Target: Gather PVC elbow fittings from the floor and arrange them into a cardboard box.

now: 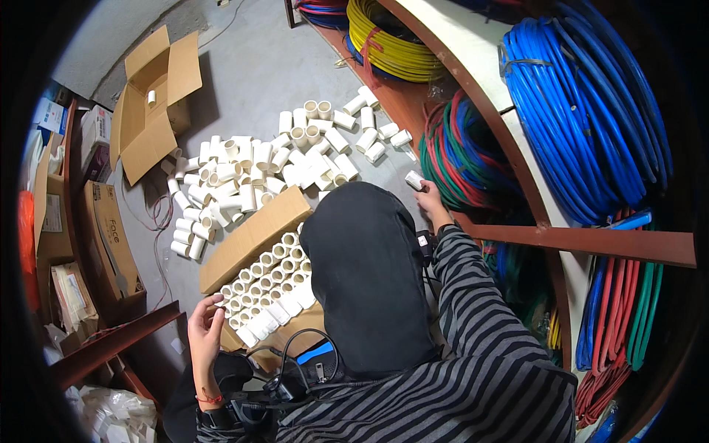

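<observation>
My right hand [431, 202] is reached out to the right and grips a white plastic pipe coupling [413, 180] at its fingertips. Beside the near left corner of an open cardboard box [255, 241], my left hand [204, 329] has thumb and fingers apart and nothing visible in its grasp. Rows of white couplings [266, 282] fill much of the box, most with their openings facing up. Several along the near side show their side walls instead. A black-covered head [365, 277] hides the box's right part.
A loose heap of couplings [243, 166] covers the floor beyond the box. Farther left stands an open carton [149, 105] with one coupling inside. Racks flank both sides, with coiled blue cable [576, 111] and yellow cable [393, 47] on the right. A steel bar [581, 241] juts near my right arm.
</observation>
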The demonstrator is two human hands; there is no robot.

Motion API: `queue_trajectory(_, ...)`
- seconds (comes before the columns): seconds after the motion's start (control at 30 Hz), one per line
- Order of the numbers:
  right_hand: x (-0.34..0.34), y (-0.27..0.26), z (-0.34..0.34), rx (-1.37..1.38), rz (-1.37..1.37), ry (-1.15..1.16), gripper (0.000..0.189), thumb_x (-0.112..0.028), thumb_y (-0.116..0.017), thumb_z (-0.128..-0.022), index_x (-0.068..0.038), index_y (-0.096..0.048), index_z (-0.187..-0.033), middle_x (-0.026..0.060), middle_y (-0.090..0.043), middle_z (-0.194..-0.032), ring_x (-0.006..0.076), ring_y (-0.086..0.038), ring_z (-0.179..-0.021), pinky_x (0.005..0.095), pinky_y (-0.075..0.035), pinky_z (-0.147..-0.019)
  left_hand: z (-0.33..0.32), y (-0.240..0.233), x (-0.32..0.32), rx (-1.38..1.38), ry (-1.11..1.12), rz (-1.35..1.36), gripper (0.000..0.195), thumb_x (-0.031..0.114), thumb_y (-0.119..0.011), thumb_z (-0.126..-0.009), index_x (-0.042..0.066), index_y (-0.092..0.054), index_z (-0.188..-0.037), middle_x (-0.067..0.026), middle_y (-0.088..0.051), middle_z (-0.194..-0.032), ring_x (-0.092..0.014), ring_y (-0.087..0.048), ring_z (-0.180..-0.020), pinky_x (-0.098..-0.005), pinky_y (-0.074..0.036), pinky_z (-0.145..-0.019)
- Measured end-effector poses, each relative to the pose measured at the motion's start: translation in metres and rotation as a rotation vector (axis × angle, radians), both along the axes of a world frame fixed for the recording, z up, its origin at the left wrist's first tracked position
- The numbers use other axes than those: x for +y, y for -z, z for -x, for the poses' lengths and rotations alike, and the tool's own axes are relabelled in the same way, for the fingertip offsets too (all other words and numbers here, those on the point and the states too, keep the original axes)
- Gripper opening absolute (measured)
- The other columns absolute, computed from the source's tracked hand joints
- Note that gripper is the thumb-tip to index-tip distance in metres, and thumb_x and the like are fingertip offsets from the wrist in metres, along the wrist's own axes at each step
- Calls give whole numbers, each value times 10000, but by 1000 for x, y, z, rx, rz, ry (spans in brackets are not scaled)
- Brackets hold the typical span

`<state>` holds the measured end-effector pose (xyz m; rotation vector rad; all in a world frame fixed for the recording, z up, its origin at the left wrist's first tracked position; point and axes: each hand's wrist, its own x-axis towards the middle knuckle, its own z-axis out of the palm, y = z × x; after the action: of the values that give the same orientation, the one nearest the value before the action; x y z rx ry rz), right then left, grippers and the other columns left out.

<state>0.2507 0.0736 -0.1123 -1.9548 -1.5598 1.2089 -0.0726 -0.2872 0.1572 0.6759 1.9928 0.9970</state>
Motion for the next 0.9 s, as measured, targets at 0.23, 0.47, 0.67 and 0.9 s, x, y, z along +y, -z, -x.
queue_trajectory(0.23,7,-7,13,506,355,381,462,69,-504,-618,-29,-404,-1058,63,-482,-843,134,-480,-674,212,-420,-531,2,-1,9,-15,-4,-5,208,38,-462,-753,-22,-477,-951,-49,-524,-874,-86,-490,-748,-199,-394,-672)
queue_trajectory(0.47,21,-48,42,349,26,283,229,69,-509,-577,44,-581,-793,96,-544,-651,125,-503,-524,215,-382,-415,4,-14,10,25,-21,-95,199,52,-480,-745,-1,-495,-936,-32,-517,-797,-75,-489,-692,-184,-400,-615)
queue_trajectory(0.67,40,-142,104,541,-299,-238,138,-4,-541,-663,30,-580,-792,60,-570,-711,95,-516,-613,188,-405,-559,-5,-40,10,90,-1,-268,183,38,-482,-736,-7,-499,-913,-53,-511,-865,-117,-521,-756,-213,-415,-650)
queue_trajectory(0.9,-67,-380,198,868,-225,-774,135,-8,-528,-683,36,-564,-804,46,-566,-722,66,-510,-630,165,-406,-597,-17,-79,4,234,-38,-504,192,57,-519,-712,-4,-514,-895,-71,-506,-867,-136,-534,-739,-220,-427,-629)
